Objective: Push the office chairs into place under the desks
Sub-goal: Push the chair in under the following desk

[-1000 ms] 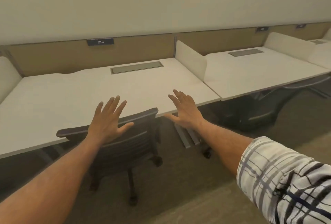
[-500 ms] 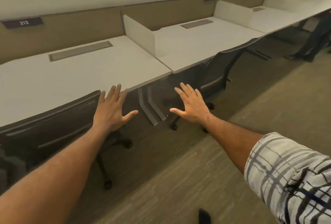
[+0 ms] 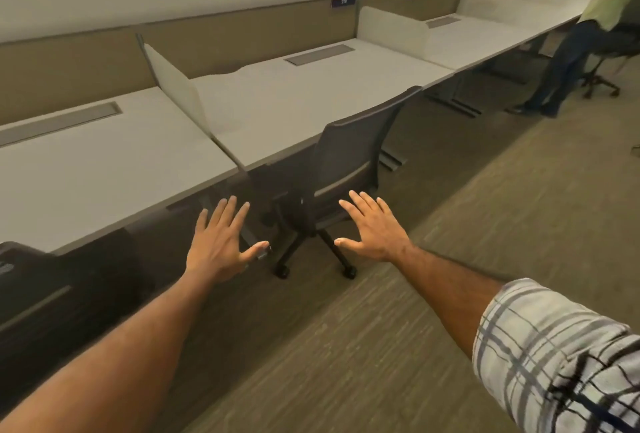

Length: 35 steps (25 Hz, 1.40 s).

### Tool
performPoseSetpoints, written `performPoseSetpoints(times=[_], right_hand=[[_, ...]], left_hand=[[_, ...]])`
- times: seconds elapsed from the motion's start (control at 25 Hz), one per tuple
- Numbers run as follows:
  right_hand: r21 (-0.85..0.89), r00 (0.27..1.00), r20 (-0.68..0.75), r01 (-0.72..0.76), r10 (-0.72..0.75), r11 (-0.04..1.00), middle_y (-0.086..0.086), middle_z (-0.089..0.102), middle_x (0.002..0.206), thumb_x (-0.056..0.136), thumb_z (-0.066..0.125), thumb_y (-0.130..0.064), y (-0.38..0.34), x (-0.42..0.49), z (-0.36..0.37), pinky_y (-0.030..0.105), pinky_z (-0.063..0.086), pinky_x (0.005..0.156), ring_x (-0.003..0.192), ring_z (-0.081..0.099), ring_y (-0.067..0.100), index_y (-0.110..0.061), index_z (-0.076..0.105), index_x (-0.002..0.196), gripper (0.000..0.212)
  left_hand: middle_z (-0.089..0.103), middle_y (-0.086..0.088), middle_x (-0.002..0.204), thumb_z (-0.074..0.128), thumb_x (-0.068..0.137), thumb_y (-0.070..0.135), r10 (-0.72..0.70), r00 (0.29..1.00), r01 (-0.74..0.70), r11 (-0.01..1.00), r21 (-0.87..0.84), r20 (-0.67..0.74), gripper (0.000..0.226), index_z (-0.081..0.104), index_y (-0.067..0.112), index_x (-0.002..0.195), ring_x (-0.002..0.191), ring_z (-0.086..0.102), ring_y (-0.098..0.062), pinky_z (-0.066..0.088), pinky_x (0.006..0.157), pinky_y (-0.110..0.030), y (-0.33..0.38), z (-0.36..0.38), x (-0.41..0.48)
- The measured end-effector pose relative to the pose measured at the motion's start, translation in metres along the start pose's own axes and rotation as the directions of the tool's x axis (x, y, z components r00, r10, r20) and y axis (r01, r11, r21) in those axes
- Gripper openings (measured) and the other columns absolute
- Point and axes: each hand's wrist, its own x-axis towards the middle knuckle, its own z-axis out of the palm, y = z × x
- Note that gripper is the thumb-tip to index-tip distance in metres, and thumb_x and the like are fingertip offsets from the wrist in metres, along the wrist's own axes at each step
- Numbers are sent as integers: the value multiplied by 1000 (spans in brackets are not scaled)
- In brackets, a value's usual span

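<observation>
Chair (image 3: 349, 152) is standing in the middle of the frame, its seat partly under the desk (image 3: 294, 110) and its back sticking out above the desk edge. Left hand (image 3: 218, 242) and right hand (image 3: 374, 228) are reaching forward in the lower middle, well apart, fingers spread, holding nothing and not touching the chair.

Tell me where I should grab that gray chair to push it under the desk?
Probably the top edge of the gray office chair's backrest, one open hand near each corner, coming from the aisle side behind it. The back faces the walkway, the seat already points at the desk, and it stands on casters, so a push there should roll it in.
</observation>
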Motion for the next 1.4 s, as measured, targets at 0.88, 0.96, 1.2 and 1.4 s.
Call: performPoseSetpoints(times=[0.88, 0.96, 1.2, 1.4], right_hand=[[-101, 990, -133, 33, -47, 994, 8, 8, 173, 96, 39, -76, 327, 298, -128, 50, 2, 126, 159, 4, 28, -25, 17, 164, 88], [-83, 990, -122, 67, -77, 994, 7, 7, 173, 96, 40, -74, 341, 330, -125, 49, 0, 126, 159, 4, 28, -25, 17, 164, 86], [17, 982, 12, 190, -191, 982, 6, 15, 172, 96, 38, -74, 382, 406, -90, 48, 6, 126, 158, 12, 26, -24, 22, 163, 85], [160, 929, 212, 274, -304, 948, -1, 69, 129, 79, 30, -96, 413, 425, -78, 42, 47, 99, 120, 62, 23, -25, 66, 130, 94]], left_hand=[[35, -7, 162, 23, 85, 89, -114, 993, 117, 939, -324, 26, 97, 32, 23, 155, 151, 24, -30, 19, 120, -63, 218, -24, 457], [42, -8, 158, 24, 82, 91, -161, 983, 183, 926, -330, 92, 100, 38, 21, 153, 147, 32, -31, 27, 117, -61, 219, -12, 468], [65, -1, 135, 18, 56, 108, -243, 935, 332, 855, -398, 258, 122, 60, 25, 135, 118, 62, -25, 51, 96, -42, 223, -4, 474], [69, 13, 101, 33, 48, 111, -255, 890, 384, 866, -321, 377, 109, 66, 34, 118, 88, 59, -5, 43, 73, -31, 238, -13, 471]])
